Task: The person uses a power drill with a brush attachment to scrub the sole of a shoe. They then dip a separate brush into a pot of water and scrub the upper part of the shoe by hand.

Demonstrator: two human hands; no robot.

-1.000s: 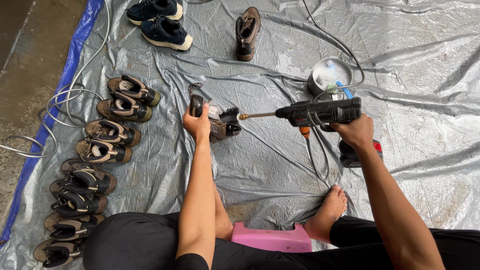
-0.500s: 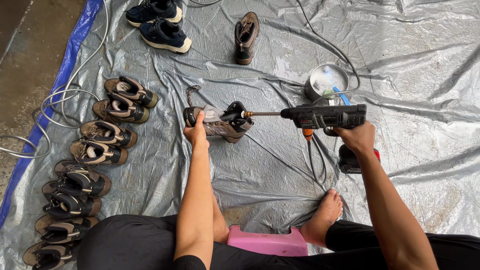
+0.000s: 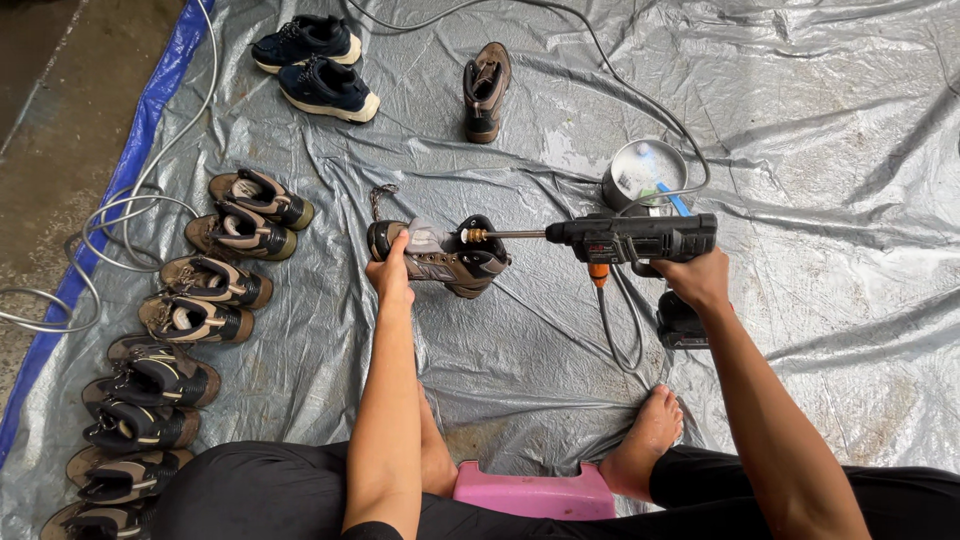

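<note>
Grey tarp [image 3: 800, 300] underfoot, left hand [image 3: 388, 275] clamped round the toe of 1 stiff, wet, likely slippery boot [image 3: 440, 255] held mid-sheet, right hand [image 3: 695, 280] wrapped tight on the spray gun [image 3: 630, 238], nozzle at its collar.

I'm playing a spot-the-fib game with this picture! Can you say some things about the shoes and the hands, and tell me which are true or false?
1. The left hand holds a brown boot lying on its side. True.
2. The right hand holds a hammer. False: it holds a black spray gun, nozzle pointing at the boot.
3. A row of shoes lies along the tarp's left side. True.
4. The metal pot stands on the pink stool. False: it stands on the grey tarp.
</note>
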